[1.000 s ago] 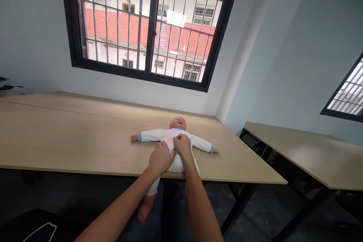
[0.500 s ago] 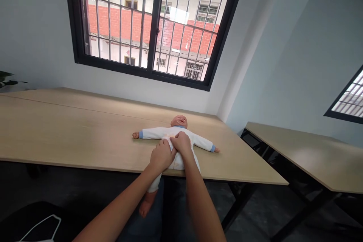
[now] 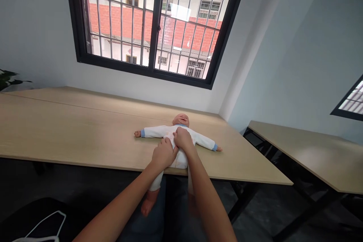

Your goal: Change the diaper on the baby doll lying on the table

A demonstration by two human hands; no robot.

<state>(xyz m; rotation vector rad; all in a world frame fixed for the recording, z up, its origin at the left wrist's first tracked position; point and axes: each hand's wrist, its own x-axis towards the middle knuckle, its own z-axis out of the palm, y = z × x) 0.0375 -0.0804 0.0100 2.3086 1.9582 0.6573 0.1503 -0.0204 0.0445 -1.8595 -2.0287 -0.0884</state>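
A baby doll [image 3: 180, 161] lies face up at the table's front edge, arms stretched out sideways and legs hanging over the edge. It wears a white suit with a blue collar and blue cuffs. On the front of the suit, at the belly, my left hand [image 3: 165, 154] is closed, its fingers curled on the cloth. My right hand [image 3: 182, 138] pinches the cloth higher up, on the chest just below the collar. The two hands nearly touch. What lies under the fingers is mostly hidden, and my right forearm partly covers one of the doll's legs.
The doll rests on a light wooden table [image 3: 85, 132] against the wall. A second table [image 3: 306, 151] stands to the right across a gap. Behind is a barred window [image 3: 155, 26]. A plant [image 3: 10, 79] shows at the left, and a white strap [image 3: 61, 223] at the lower left.
My right hand has shifted slightly up the doll's chest, and its forearm has swung right, showing more of the leg. The whole view has shifted a little.
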